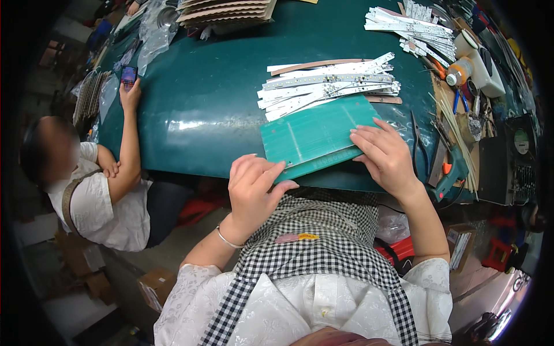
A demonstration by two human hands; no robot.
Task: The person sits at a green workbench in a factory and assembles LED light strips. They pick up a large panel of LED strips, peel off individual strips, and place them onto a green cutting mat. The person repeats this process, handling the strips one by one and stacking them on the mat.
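A green plastic board lies at the near edge of the table, its near side bent down into a narrow flap. My left hand pinches the near left corner between thumb and fingers. At the right end, my right hand grips the same near side, fingers on top and thumb below. Just beyond the board is a loose pile of white LED strips, with a few brownish strips among them. The board's far edge touches or covers part of that pile.
A second heap of white strips sits far right. Pliers, a green glue gun, thin sticks and bottles crowd the right. Stacked brown sheets stand at the back. On the left, a seated person holds a phone.
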